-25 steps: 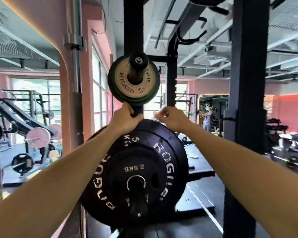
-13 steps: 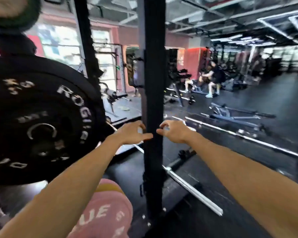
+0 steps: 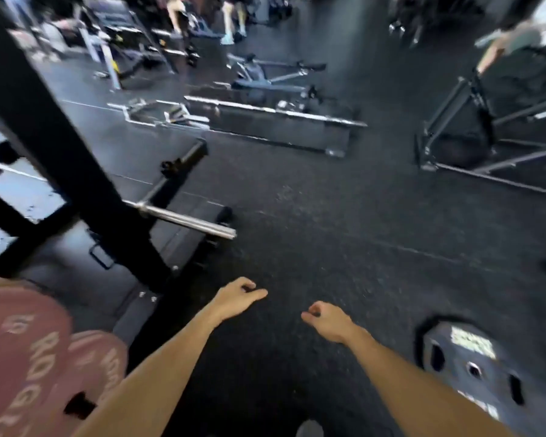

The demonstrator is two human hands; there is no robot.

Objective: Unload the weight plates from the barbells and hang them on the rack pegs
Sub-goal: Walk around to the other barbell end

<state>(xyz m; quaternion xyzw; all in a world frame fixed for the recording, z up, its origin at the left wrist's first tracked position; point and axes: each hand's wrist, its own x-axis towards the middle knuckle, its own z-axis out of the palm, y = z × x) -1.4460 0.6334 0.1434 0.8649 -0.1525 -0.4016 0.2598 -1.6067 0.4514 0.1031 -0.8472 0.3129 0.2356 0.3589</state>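
Observation:
My left hand [image 3: 237, 297] and my right hand [image 3: 327, 320] hang over the black rubber floor, both empty with fingers loosely curled. A dark plate [image 3: 473, 367] with grip holes lies flat on the floor at the lower right, beyond my right forearm. Pink plates [image 3: 29, 357] with white lettering fill the lower left corner beside the black rack upright [image 3: 54, 146]. A bare steel barbell sleeve [image 3: 186, 220] sticks out past the rack base, well ahead of my left hand. The whole view is blurred by motion.
Another barbell [image 3: 275, 111] and a trap bar [image 3: 155, 113] lie on the floor further off. A black frame [image 3: 454, 121] stands at the right. People and benches [image 3: 133, 36] are at the back. My shoe [image 3: 309, 428] shows at the bottom edge.
My hands have let go of the black plate on the rack peg and dropped low. The view has swung right and down from the rack to the floor.

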